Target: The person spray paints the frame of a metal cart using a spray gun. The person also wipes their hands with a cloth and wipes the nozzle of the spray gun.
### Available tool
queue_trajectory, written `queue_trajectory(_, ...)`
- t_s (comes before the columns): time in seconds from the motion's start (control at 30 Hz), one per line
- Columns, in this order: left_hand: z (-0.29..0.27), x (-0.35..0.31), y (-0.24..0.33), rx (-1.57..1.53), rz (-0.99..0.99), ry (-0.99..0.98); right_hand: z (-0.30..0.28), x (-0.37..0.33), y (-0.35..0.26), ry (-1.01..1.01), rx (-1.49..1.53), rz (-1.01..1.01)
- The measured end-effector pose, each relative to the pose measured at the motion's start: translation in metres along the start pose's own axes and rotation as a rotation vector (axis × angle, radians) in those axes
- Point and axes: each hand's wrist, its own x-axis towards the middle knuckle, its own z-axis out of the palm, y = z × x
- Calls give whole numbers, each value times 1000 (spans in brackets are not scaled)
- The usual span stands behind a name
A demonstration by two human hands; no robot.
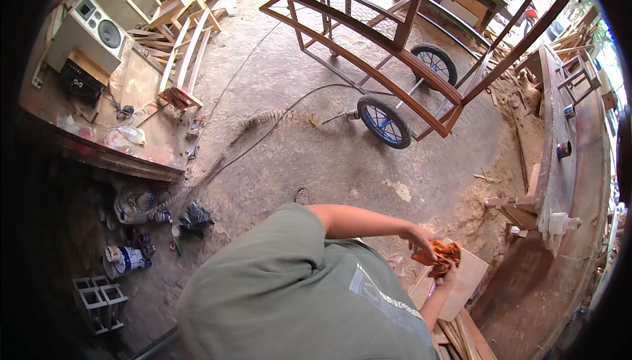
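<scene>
My left arm reaches across to the right of my green shirt. At its end my left hand (pixel 421 240) grips a crumpled orange cloth (pixel 446 254). From below, my right hand (pixel 447 277) is closed on the same cloth, with its fingers partly hidden by the folds. Just beneath and beside both hands is a pale wooden board (pixel 471 273). Long wood strips (pixel 457 337) lie below that board, close to my right forearm.
A brown metal-framed cart (pixel 388 50) on spoked wheels stands ahead. An air hose (pixel 276 117) runs over the dusty floor. A workbench (pixel 556 136) lines the right; a table (pixel 141 139) with a speaker (pixel 92 27) stands left. Buckets (pixel 123 261) sit lower left.
</scene>
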Motion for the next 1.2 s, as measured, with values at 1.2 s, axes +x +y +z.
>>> queue_trajectory(1.2, -491, -428, -529, 125, -409, 1257, 526, 403, 378, -138, -1580, -73)
